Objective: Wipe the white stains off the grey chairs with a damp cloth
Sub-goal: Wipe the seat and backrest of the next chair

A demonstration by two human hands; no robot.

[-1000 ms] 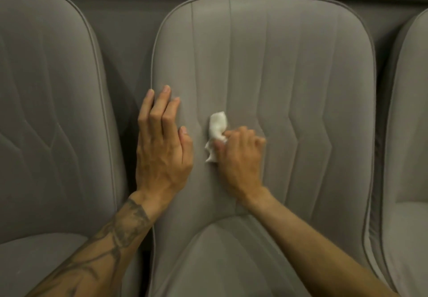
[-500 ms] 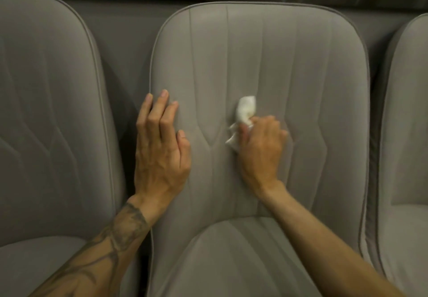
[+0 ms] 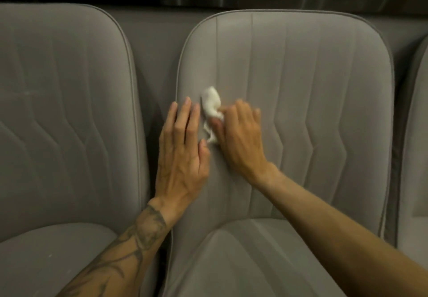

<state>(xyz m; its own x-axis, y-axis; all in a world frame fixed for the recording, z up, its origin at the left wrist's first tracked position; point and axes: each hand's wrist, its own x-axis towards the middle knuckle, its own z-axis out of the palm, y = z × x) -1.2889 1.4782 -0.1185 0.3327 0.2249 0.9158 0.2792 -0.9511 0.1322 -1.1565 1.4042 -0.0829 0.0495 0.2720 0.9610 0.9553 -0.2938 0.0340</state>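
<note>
Here cloth pinched at right hand fingertips.

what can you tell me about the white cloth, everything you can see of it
The cloth is small, white and crumpled into a soft wad, slightly blurred. A rounded lump sticks up past the fingers; a thin tail hangs below. The right hand grips its middle, holding it against the backrest of the middle grey chair, near its left edge. The left hand lies flat just beside it; whether they touch is unclear.
</note>
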